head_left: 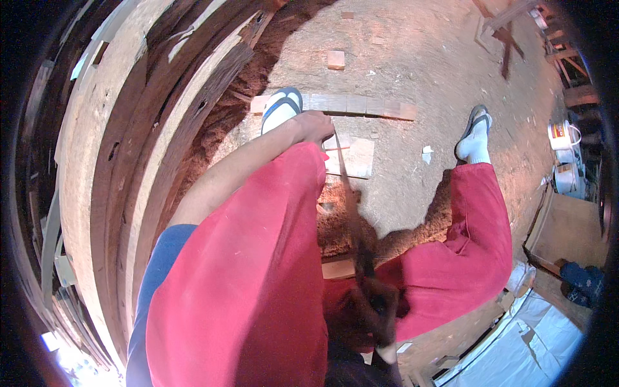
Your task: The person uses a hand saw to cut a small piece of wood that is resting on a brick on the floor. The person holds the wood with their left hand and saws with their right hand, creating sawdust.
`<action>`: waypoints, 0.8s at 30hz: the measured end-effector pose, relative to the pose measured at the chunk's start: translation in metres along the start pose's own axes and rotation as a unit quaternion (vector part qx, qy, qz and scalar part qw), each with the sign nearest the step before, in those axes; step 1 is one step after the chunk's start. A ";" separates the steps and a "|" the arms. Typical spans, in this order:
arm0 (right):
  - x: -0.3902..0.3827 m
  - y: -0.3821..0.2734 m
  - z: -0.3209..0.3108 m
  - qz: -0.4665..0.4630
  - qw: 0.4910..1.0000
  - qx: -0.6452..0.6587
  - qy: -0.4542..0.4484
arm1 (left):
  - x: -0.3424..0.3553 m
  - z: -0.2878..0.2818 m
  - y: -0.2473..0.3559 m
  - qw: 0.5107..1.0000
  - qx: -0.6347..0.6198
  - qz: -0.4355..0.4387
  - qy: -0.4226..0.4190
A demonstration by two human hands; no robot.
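My left hand (314,126) is closed beyond my raised left knee, close to a pale wooden board (387,108) lying crosswise on the ground. Its fingers are curled, and what they grip is hidden. From beside these fingers a long, thin dark blade (346,187), like a handsaw seen edge-on, runs back toward me. In deep shadow between my thighs, my right hand (377,304) is wrapped around its near end. A pale tip (387,353) shows below that hand. My left foot (282,109), in a white sock and flip-flop, rests at the board's left end.
Long timber beams (106,161) stand stacked along the left. A small wood block (335,60) and a flat wood piece (354,158) lie on the dirt floor. White buckets (560,137) stand at the right. A pale sheet (522,348) covers the lower right.
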State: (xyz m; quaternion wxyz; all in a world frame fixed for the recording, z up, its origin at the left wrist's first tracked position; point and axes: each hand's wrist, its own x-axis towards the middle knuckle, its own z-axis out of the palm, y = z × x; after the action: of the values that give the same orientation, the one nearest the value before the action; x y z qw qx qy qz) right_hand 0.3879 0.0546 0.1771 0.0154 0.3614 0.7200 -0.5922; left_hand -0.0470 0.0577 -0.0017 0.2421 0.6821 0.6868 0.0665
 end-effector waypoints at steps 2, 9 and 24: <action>0.000 -0.006 0.020 0.048 0.996 0.018 0.078 | -0.002 -0.001 0.002 1.000 0.005 -0.014 -0.015; -0.035 0.020 -0.005 -0.186 0.973 -0.022 0.134 | 0.011 -0.002 0.000 0.993 0.064 -0.040 -0.093; 0.020 -0.040 0.054 0.088 0.940 -0.075 0.321 | 0.002 0.009 -0.001 0.998 0.056 0.009 -0.006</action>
State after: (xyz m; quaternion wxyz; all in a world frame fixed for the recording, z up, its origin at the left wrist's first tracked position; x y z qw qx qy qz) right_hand 0.3300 0.0168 0.1854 -0.1373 0.5918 0.6943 -0.3857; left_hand -0.0441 0.0569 -0.0109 0.2074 0.7010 0.6818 0.0259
